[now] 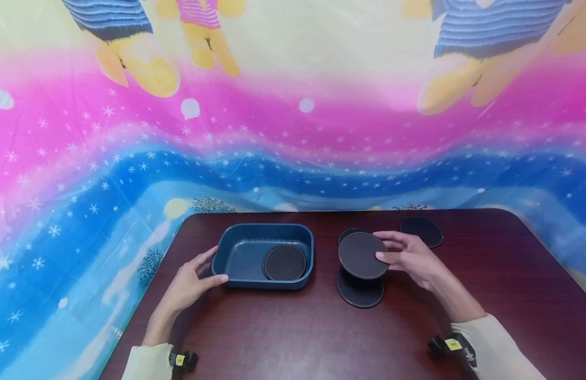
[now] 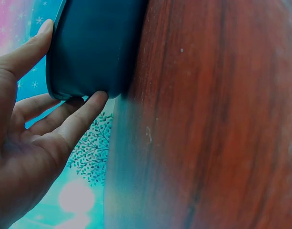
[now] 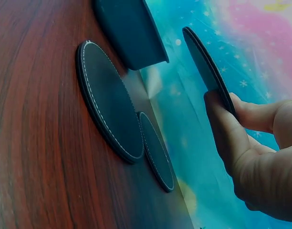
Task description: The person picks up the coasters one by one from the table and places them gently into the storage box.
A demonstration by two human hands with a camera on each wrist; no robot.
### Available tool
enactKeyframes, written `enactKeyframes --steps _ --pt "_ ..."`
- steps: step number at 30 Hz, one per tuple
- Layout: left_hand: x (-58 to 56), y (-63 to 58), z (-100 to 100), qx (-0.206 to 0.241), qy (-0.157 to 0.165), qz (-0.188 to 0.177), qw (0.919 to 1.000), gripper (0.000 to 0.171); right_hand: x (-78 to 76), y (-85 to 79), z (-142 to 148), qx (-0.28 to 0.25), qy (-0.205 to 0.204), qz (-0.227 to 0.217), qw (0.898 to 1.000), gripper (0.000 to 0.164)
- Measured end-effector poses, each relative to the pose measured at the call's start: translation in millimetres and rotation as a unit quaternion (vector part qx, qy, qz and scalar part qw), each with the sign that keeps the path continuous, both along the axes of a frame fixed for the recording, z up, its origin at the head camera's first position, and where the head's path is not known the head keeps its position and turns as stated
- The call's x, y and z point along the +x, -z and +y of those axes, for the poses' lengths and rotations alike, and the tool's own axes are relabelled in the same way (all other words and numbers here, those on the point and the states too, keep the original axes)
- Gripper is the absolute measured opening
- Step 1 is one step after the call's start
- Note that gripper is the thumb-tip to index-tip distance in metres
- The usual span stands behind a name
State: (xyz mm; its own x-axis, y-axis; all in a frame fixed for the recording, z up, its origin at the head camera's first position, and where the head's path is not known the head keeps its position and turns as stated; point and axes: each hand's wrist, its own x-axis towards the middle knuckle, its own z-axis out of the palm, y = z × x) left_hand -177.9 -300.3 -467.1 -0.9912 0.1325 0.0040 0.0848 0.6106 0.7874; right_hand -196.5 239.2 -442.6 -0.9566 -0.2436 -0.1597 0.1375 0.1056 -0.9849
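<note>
A dark blue rectangular container [image 1: 236,256] stands on the table, with a round dark coaster [image 1: 285,263] lying inside it at the right. My left hand [image 1: 190,279] holds the container's left end, the thumb at the front rim and the fingers along the end wall. To the right of the container, my right hand [image 1: 418,261] pinches a stitched coaster [image 1: 361,255] between thumb and fingers, raised above the table. Below it lies another coaster [image 1: 361,290]. A further coaster [image 1: 351,232] shows behind the held one, mostly hidden in the head view.
One more coaster [image 1: 422,231] lies at the back right, beyond my right hand. The dark red wooden table [image 1: 293,332] ends at a back edge close behind the container. A printed cloth [image 1: 293,132] hangs behind it.
</note>
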Motion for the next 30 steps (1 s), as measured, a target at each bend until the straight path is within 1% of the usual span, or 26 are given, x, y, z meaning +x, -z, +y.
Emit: enactKeyframes --steps 8,18,30 --pt "-0.9 0.4 -1 0.0 0.001 0.002 1.0 0.091 -4.6 -0.4 -13 0.004 0.0 0.002 1.0 0.069" --pt "-1.0 0.2 0 0.0 0.002 0.007 1.0 0.09 -9.0 -0.5 -28 -0.005 -0.004 0.0 1.0 0.069" --pt "-0.4 0.0 0 -0.002 0.0 0.002 1.0 0.089 -15.1 1.6 -49 -0.014 -0.003 -0.002 1.0 0.067"
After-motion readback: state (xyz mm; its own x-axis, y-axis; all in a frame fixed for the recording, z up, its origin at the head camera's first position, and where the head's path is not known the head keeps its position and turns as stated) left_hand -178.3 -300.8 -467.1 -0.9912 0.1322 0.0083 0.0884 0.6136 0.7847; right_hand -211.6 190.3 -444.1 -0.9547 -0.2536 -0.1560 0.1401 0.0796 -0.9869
